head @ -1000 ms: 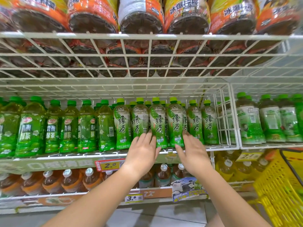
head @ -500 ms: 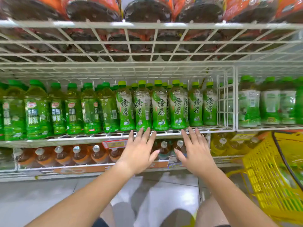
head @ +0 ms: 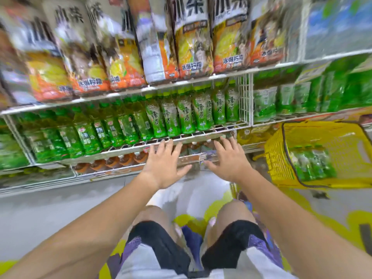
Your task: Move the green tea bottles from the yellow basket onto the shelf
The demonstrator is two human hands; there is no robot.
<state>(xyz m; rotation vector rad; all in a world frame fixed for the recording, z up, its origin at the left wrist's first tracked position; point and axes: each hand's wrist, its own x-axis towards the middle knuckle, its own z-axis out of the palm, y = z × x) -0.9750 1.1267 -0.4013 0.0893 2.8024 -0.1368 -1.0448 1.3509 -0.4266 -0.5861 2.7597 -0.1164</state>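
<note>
Both hands are held flat with the fingers spread wide, and nothing is gripped. The left hand (head: 164, 164) and right hand (head: 229, 161) are seen just before the edge of the shelf (head: 203, 133); whether it is touched cannot be told. Several tea bottles (head: 310, 164) are laid on their sides in the basket (head: 281, 156) at 3 o'clock of the hands, well apart from them. A row (head: 187, 115) is stood upright on the shelf at 12 o'clock.

The step in hand is judged to be a fresh reach into the basket. A bottle is best taken round its body, turned upright, and slid in under the upper shelf (head: 221, 75), where headroom seems slight. The divider (head: 244, 97) at 1 o'clock should be cleared.

The shelf is made of white wire, so a base could be caught tilted between bars. Orange bottles (head: 193, 57) are stacked above, brown bottles (head: 118, 160) are kept below, and pale floor (head: 50, 218) is seen at 8 o'clock.
</note>
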